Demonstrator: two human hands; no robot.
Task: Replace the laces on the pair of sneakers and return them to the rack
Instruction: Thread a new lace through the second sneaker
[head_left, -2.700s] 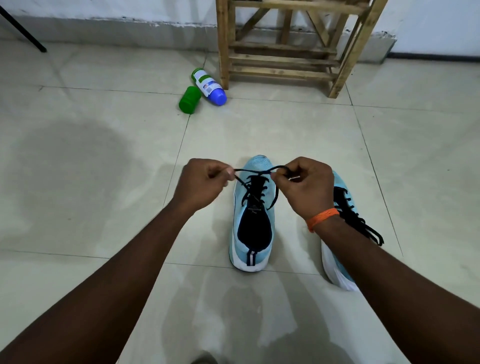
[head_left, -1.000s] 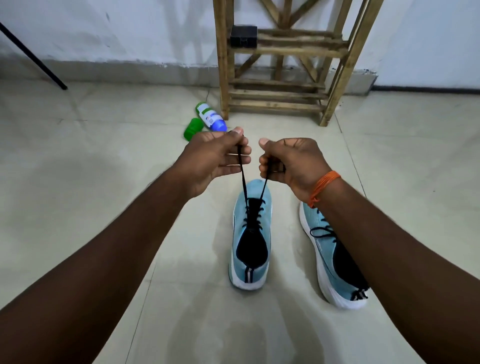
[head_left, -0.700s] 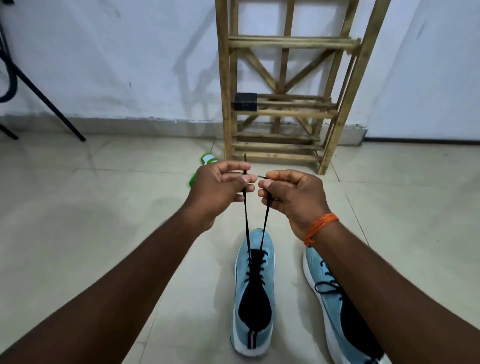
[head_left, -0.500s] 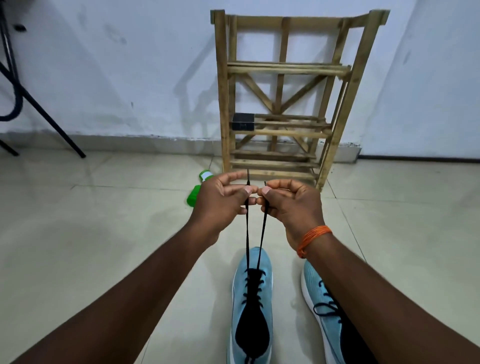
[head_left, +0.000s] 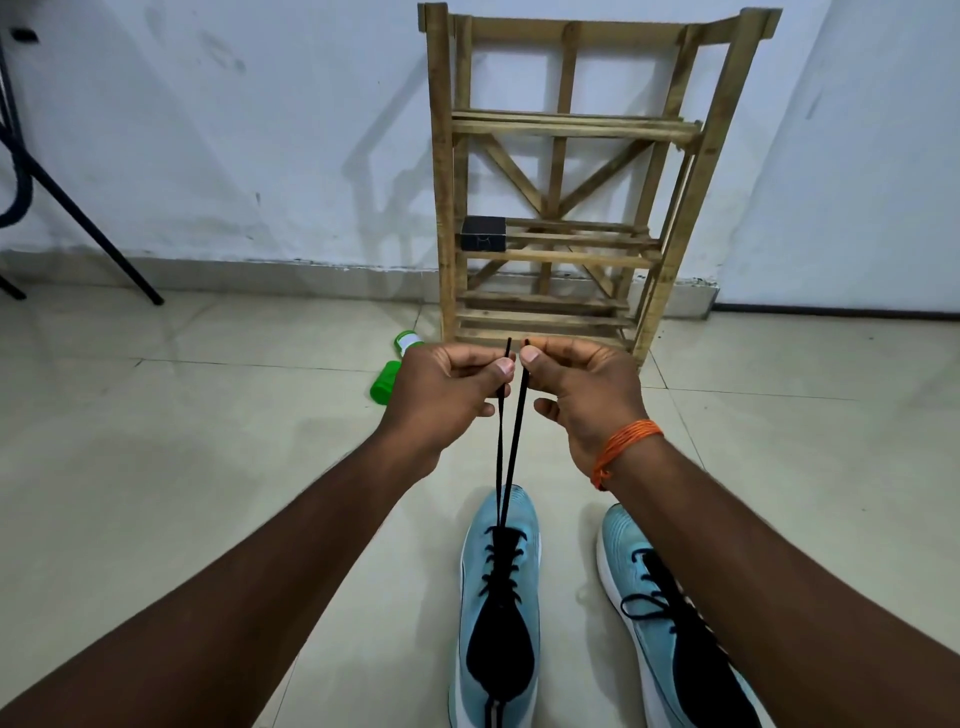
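Note:
Two light blue sneakers stand on the tiled floor, toes pointing away from me. The left sneaker (head_left: 498, 613) has a black lace (head_left: 506, 447) threaded through its eyelets, and both lace ends rise taut to my hands. My left hand (head_left: 447, 395) pinches one lace end between thumb and fingers. My right hand (head_left: 582, 395) pinches the other end, right beside the left hand. The right sneaker (head_left: 670, 629) is laced in black and partly hidden by my right forearm. The wooden rack (head_left: 571, 176) stands against the wall beyond my hands.
A small black box (head_left: 483, 235) sits on the rack's middle shelf. A green bottle (head_left: 387, 379) lies on the floor left of the rack, mostly hidden behind my left hand. Black tripod legs (head_left: 78, 218) stand at the far left by the wall.
My hands have lifted from low over the sneaker, pulling both lace ends up taut and bringing them close together. The camera has tilted up, showing the whole rack.

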